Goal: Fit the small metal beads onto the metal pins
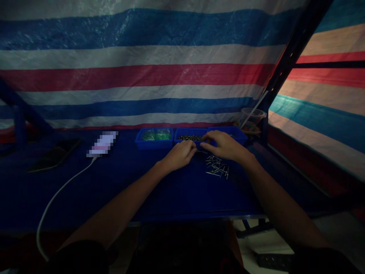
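Note:
My left hand (181, 154) rests on the blue table (128, 182) with its fingers curled in, just in front of a blue tray of small dark parts (189, 136). My right hand (224, 145) is beside it, fingers pinched towards the left hand's fingertips; a thin metal piece seems to sit between them, too small and dim to name. A loose pile of metal pins (217, 167) lies on the table just under my right hand. A second blue tray (155, 136) to the left holds green bits.
A dark phone (55, 155) and a blurred device (102, 144) with a white cable (57, 194) lie on the left. A clear plastic cup with a straw (252, 116) stands at the back right. A striped tarp (142, 72) hangs behind the table.

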### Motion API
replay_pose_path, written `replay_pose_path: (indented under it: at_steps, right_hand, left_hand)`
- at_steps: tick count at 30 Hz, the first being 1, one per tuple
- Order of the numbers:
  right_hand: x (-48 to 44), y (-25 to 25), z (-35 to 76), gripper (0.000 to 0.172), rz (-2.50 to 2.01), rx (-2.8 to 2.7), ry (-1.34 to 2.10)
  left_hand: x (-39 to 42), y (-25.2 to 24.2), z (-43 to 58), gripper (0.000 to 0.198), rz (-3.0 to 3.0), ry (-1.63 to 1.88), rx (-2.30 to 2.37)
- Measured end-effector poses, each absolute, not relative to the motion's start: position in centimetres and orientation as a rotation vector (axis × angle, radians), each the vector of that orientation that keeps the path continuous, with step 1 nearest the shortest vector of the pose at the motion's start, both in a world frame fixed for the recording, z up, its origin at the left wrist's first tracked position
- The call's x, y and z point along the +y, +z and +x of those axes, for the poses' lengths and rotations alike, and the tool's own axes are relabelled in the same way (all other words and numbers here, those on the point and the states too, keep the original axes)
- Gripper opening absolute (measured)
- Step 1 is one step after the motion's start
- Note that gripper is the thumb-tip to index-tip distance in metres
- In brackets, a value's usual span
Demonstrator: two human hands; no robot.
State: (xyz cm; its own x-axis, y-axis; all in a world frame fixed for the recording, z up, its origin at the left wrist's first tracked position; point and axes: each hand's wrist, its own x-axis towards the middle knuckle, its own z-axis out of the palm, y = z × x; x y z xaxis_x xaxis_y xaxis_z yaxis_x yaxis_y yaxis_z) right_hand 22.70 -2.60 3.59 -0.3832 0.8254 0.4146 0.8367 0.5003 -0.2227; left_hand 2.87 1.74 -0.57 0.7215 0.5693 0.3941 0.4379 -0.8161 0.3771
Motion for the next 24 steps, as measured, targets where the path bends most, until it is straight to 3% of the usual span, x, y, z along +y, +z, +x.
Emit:
replay_pose_path:
  at_steps: [5,11,16,21,24]
  right_hand:
    - [-2.9,2.9,21.7,0.02,-1.298,-2.35,-0.013]
    - [-2.7,2.8,21.6,0.012,-1.203,-2.217,-0.112]
    - [-3.1,4.1,22.3,0.026,-1.236,-2.051,-0.244]
    - [-2.2,5.0,27.0,0.021,-1.378,-1.543,-0.494]
    - [-0.8,3.6,30.0,0.023,-1.602,-1.519,-0.566]
  left_hand:
    - [2.7,-0.5,2.7,0.022,2.335,1.006,0.901]
    - [2.3,-0.3,3.1,0.024,2.223,1.045,0.94]
    - [1.5,-0.2,3.2,0.035,2.331,0.901,0.851]
    - [-0.7,-0.4,4.0,0.017,2.657,0.627,0.69]
    - [-1.9,-0.7,4.6,0.016,2.797,0.53,0.574]
